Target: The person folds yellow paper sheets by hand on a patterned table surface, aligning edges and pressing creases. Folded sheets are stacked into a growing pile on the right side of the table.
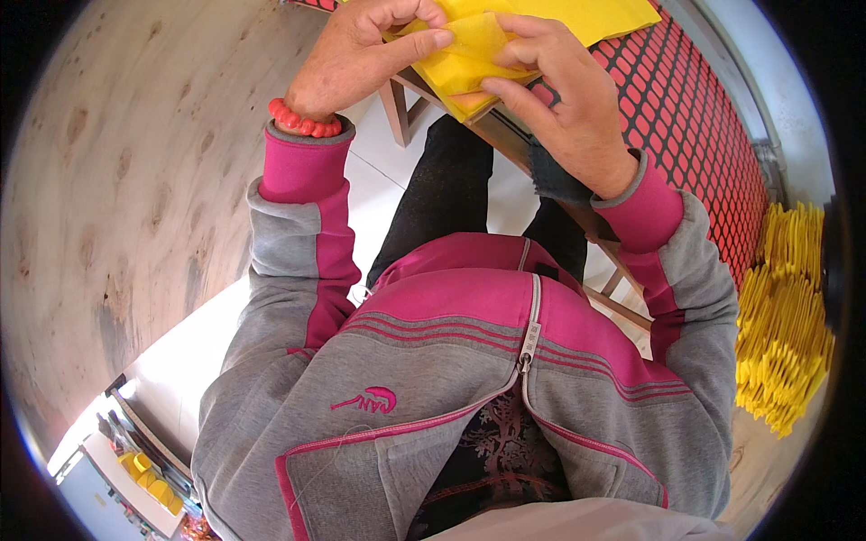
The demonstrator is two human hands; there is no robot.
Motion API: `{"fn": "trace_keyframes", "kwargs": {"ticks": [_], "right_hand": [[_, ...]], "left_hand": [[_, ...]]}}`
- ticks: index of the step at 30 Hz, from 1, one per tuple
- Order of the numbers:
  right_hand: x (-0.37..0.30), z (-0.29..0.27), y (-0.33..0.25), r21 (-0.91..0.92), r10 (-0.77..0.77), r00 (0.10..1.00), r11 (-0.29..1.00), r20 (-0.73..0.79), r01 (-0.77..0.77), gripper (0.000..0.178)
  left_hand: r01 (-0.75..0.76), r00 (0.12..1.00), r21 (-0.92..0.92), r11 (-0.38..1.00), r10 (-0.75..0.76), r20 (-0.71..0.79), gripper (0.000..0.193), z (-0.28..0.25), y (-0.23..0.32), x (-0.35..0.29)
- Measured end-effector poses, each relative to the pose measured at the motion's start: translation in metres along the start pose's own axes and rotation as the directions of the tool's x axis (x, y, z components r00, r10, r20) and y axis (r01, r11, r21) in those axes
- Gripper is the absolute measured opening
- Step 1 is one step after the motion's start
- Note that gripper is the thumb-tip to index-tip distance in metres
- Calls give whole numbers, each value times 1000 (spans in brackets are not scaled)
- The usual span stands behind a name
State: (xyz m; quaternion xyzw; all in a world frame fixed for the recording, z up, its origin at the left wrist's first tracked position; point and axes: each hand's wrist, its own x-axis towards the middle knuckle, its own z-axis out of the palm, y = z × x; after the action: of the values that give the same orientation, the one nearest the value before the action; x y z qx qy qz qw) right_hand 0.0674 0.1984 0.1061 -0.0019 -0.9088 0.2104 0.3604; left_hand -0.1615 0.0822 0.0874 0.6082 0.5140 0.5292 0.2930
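Note:
A thin yellow sheet (465, 50), paper or cloth I cannot tell, is folded over on itself between my hands at the top of the view. My left hand (374, 50), a red beaded bracelet (302, 119) at its wrist, pinches the sheet's left side with thumb and fingers. On the right side, my right hand (568, 99) has its thumb at the near edge and curled fingers on the upper face, gripping it. Another flat stretch of yellow material (595, 18) lies just beyond, on a red-and-black patterned cover (690, 117). The far edge runs out of view.
A thick stack of folded yellow pieces (785, 316) stands at the right. Wooden legs (395, 113) support the work surface, close to my knees. A large wood-grained panel (135, 180) fills the left. Shelving with yellow items (149, 482) is at the lower left.

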Motion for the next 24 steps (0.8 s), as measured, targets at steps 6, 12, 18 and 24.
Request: {"fn": "trace_keyframes", "kwargs": {"ticks": [6,12,18,24], "right_hand": [[0,6,1,-10,-18,1000,1000,-8,18,16],[-1,8,3,96,99,995,990,-7,-98,15],[-3,5,5,73,96,995,993,13,-97,16],[-1,3,1,31,100,995,994,-9,-100,21]], "left_hand": [[-85,996,24,996,84,33,10,-2,-6,2],[-67,997,154,986,62,35,10,-6,10,-1],[-216,976,323,922,191,108,12,-7,10,3],[-60,998,51,997,60,1,8,0,-2,-1]]}}
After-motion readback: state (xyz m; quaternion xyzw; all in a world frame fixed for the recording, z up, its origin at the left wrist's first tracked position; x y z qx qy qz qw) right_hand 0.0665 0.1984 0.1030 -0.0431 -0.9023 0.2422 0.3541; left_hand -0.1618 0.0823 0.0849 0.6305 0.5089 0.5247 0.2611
